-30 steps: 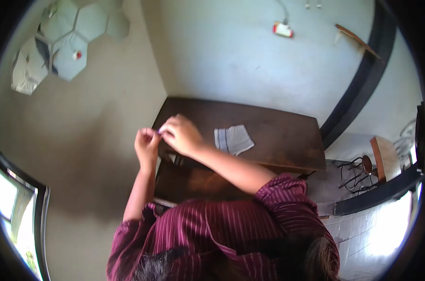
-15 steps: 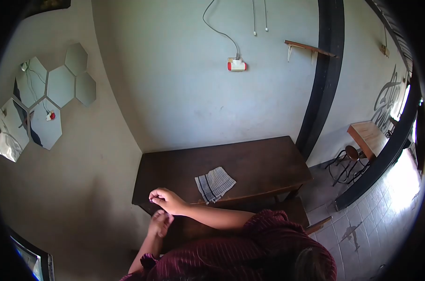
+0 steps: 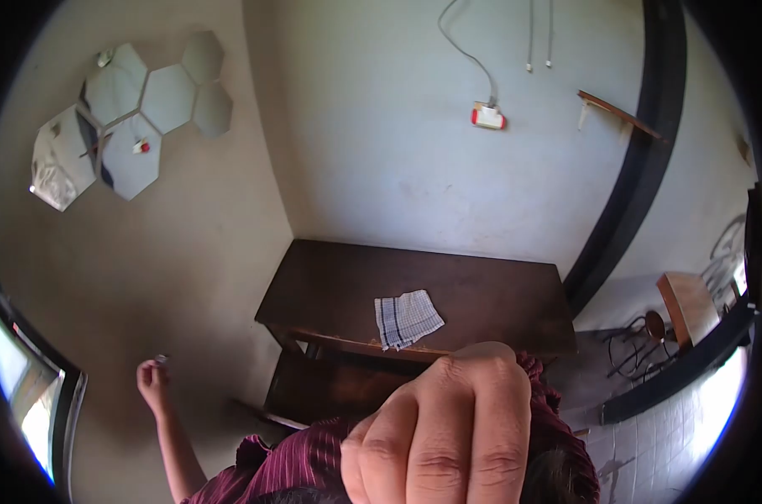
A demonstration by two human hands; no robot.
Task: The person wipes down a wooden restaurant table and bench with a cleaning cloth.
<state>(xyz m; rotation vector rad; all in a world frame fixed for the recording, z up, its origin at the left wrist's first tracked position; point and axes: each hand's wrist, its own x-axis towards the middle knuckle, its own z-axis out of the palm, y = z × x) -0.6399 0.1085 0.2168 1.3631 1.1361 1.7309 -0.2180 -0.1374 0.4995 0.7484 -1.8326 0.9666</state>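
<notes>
My left hand (image 3: pixel 152 385) is raised at the far left, its fingers pinched on a small, dark, shiny thing (image 3: pixel 162 359) too small to name. Large and close to the camera, my right hand (image 3: pixel 448 433) shows the backs of its curled fingers. Its fingertips are turned out of sight, so anything in it is hidden. Beyond it, a checked grey-and-white cloth with dark stripes (image 3: pixel 408 319) lies at the front edge of the dark wooden table (image 3: pixel 490 290). Neither hand touches the cloth.
A dark wooden bench (image 3: pixel 339 391) stands before the table. Hexagonal mirrors (image 3: pixel 167 99) hang on the left wall. A white-and-red socket block (image 3: pixel 488 116) and a small shelf (image 3: pixel 620 113) are on the back wall. A stool (image 3: pixel 654 325) stands at right.
My hands, close together before, are now apart. The left has gone out to the left; the right has come up close to the camera. The view has shifted, while the cloth stays on the table.
</notes>
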